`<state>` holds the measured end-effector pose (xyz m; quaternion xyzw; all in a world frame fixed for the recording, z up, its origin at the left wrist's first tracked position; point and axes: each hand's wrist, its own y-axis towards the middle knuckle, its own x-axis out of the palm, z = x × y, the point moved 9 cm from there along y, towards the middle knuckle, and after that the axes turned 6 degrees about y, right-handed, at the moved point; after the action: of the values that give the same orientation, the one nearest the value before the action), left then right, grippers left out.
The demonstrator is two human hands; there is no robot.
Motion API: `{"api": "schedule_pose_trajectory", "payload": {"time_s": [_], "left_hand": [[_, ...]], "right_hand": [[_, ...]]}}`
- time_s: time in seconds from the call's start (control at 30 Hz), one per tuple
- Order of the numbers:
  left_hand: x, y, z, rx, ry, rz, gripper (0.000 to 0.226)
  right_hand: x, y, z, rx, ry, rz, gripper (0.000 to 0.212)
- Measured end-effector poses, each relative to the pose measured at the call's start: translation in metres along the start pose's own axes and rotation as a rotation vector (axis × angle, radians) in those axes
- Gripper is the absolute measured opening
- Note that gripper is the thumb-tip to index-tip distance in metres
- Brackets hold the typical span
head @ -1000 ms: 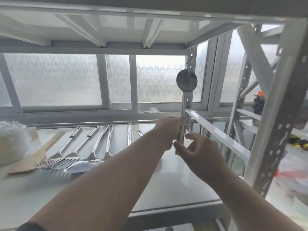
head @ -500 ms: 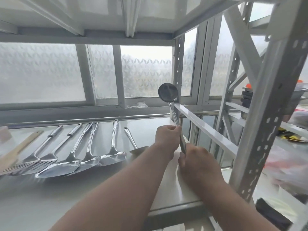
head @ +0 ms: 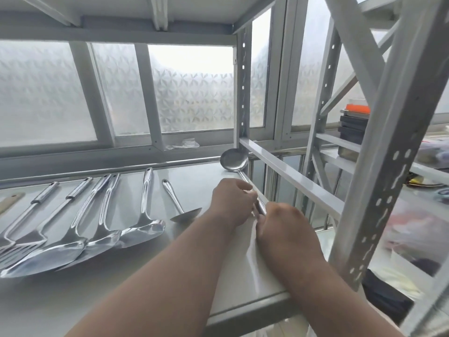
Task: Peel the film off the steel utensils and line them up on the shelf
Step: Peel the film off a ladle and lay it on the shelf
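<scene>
A steel ladle (head: 233,160) lies low over the shelf (head: 194,181) at its right end, bowl pointing toward the window. My left hand (head: 232,205) grips its handle from the left. My right hand (head: 283,224) holds the handle's near end, fingers curled under. To the left, several steel utensils lie side by side: a small ladle (head: 181,210), shiny turners (head: 143,227) and slotted spatulas (head: 26,229), handles pointing to the window. Whether film remains on the held ladle is not visible.
A grey side rail (head: 291,181) and a perforated upright (head: 379,190) bound the shelf on the right. A crumpled piece of clear film (head: 184,143) lies on the window sill. A neighbouring rack holds dark boxes (head: 352,125). A wooden handle (head: 9,200) shows at far left.
The ladle has come down from upright in front of the window to nearly flat over the shelf's right end. Both hands lowered with it, and the view tilted down.
</scene>
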<state>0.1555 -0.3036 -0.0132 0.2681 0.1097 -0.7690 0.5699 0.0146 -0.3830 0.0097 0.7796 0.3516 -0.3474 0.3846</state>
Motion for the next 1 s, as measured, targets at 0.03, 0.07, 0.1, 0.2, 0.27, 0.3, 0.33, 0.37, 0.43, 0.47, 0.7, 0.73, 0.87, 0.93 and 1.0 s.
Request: {"api": "schedule_pose_trajectory", "payload": {"time_s": [0.03,0.07,0.1,0.2,0.27,0.3,0.33,0.37,0.43,0.47,0.7,0.73,0.87,0.93,1.0], "left_hand": [[0.0,-0.002,0.005,0.049,0.039,0.007,0.018],[-0.001,-0.006,0.012,0.099,0.112,0.011,0.017],[-0.001,-0.009,0.017,0.136,0.189,0.018,0.018],[0.004,-0.01,0.017,0.16,0.295,-0.023,0.024],[0.007,-0.009,0.015,0.156,0.309,-0.061,0.028],[0.008,-0.009,0.015,0.162,0.318,-0.075,0.03],[0.009,-0.009,0.015,0.17,0.327,-0.083,0.032],[0.01,-0.009,0.016,0.175,0.333,-0.089,0.033],[0.011,-0.01,0.016,0.175,0.344,-0.096,0.035],[0.012,-0.009,0.015,0.175,0.349,-0.095,0.035],[0.011,-0.008,0.013,0.165,0.332,-0.093,0.034],[0.011,-0.008,0.013,0.166,0.336,-0.095,0.034],[0.013,-0.007,0.012,0.17,0.34,-0.097,0.035],[0.013,-0.006,0.011,0.172,0.335,-0.093,0.035],[0.013,-0.005,0.011,0.17,0.331,-0.091,0.035]], "right_hand": [[0.0,0.001,0.003,0.031,-0.002,-0.006,0.024],[0.0,0.001,0.005,0.054,-0.013,-0.009,0.025],[0.0,0.002,0.007,0.069,-0.029,-0.01,0.025],[-0.002,0.002,0.008,0.094,-0.084,-0.012,0.027],[-0.003,0.002,0.009,0.105,-0.096,-0.006,0.029],[-0.003,0.002,0.01,0.104,-0.097,-0.006,0.028],[-0.003,0.002,0.01,0.099,-0.097,-0.009,0.027],[-0.002,0.002,0.009,0.091,-0.098,-0.012,0.026],[-0.002,0.002,0.009,0.077,-0.102,-0.016,0.027],[-0.002,0.002,0.008,0.072,-0.104,-0.015,0.027],[0.0,0.004,0.01,0.064,-0.094,0.003,0.026],[0.0,0.004,0.01,0.067,-0.093,0.003,0.025],[0.002,0.005,0.012,0.077,-0.092,-0.002,0.023],[0.002,0.005,0.012,0.085,-0.088,-0.009,0.022],[0.002,0.005,0.013,0.095,-0.086,-0.011,0.023]]}}
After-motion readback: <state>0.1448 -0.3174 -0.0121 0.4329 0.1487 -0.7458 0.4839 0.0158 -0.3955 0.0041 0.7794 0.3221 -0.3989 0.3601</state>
